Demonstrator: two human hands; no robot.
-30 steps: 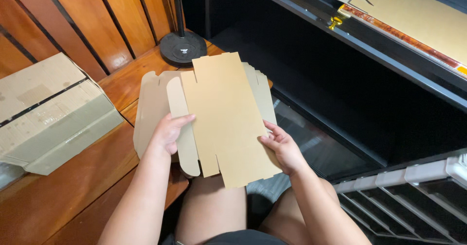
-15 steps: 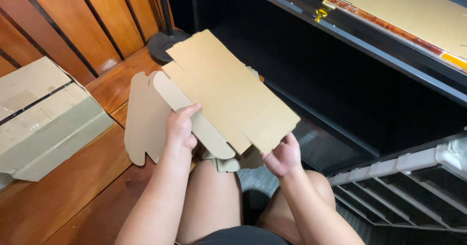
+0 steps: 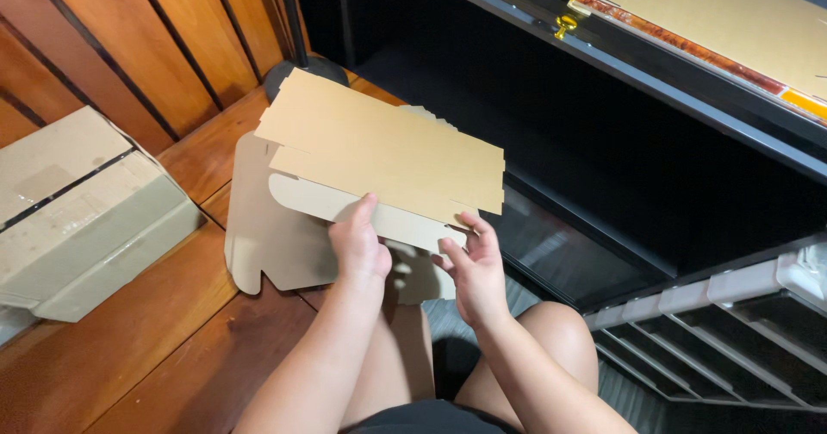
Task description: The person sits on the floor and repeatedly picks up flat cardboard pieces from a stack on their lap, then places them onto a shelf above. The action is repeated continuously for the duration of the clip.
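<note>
A flat, die-cut sheet of tan cardboard with slotted flaps (image 3: 379, 149) was held above the lap, lying crosswise over the edge of the reddish wooden bench (image 3: 172, 348). It was pinched along its near edge only: the left hand (image 3: 360, 246) was closed on a pale rounded flap, thumb on top, and the right hand (image 3: 472, 266) was closed lightly on the edge just beside it. With both holds so near each other and the far side unsupported, the sheet could, it was judged, sag or swing and slip free, or the flap could be creased off its score line. A second flat cardboard blank (image 3: 276, 236) lay beneath on the bench, partly overhanging, and could be knocked off. A taped brown carton (image 3: 77, 210) stood to the left, a round black stand base (image 3: 293, 68) behind the sheet, and a dark shelf unit (image 3: 620, 81) close on the right, limiting room to turn the sheet.
</note>
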